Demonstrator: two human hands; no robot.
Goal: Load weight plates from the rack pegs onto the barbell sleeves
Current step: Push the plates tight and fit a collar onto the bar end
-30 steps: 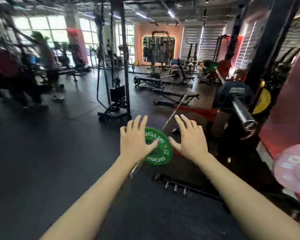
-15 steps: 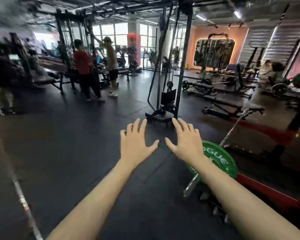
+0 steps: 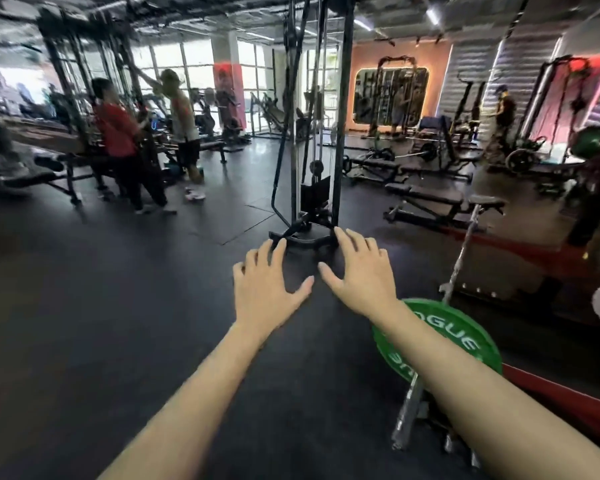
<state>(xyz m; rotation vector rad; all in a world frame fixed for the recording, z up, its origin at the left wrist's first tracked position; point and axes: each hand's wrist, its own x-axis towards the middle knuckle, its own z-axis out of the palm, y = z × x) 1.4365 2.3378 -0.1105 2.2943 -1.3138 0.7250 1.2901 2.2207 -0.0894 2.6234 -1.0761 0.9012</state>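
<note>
Hands reach forward over a dark gym floor (image 3: 84, 323), both empty. The left hand (image 3: 267, 289) and the right hand (image 3: 361, 278) are held palm down side by side, the fingers (image 3: 352, 242) spread wide, pinching nothing and touching nothing.

A second ago the green plate (image 3: 465, 341) sat between the two hands near the middle of the view. Now it lies low and to the right, partly behind the right forearm, and a cable machine (image 3: 312, 133) fills the centre instead. The view has swung left, away from the plate and from the rack at the right edge. The hands have let the plate go, so this plate seems loaded, and the person is probably turning to fetch another or to reach the bar's far end.

The green plate sits on the near end of the barbell (image 3: 461, 254). Its printed face points toward the viewer and up to the left. The bar's long axis runs from the lower foreground, where the bare steel sleeve end (image 3: 407, 410) sticks out past the plate, away and slightly right toward a bench (image 3: 430, 199). Other people (image 3: 118, 133) exercise in the distance at left.
</note>
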